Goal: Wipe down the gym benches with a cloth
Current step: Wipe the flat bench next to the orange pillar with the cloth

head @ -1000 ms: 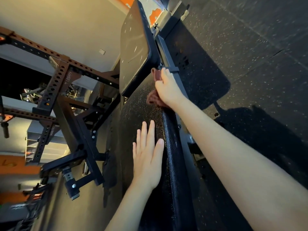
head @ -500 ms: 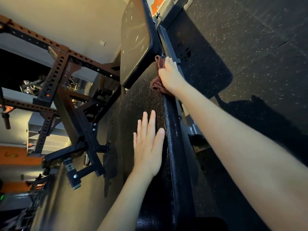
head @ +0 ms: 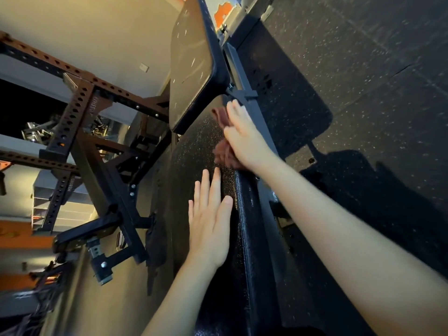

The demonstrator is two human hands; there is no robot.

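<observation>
Red cloth (head: 221, 151) sits under the right hand (head: 243, 135), fingers straight together, on the black bench (head: 191, 170). The left hand (head: 209, 226) lies flat, fingers apart.

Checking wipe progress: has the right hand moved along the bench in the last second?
Yes. The right hand, pressing the cloth, has slid slightly back from the bracket toward the left hand.

The surface (head: 194, 151) runs up the frame's middle. The left grip (head: 209, 229) lies flat on it at centre. Above, toward its right edge, the right grip (head: 244, 137) rests on the cloth (head: 221, 154). The rack (head: 72, 122) stands left and the floor (head: 375, 69) lies right.
</observation>
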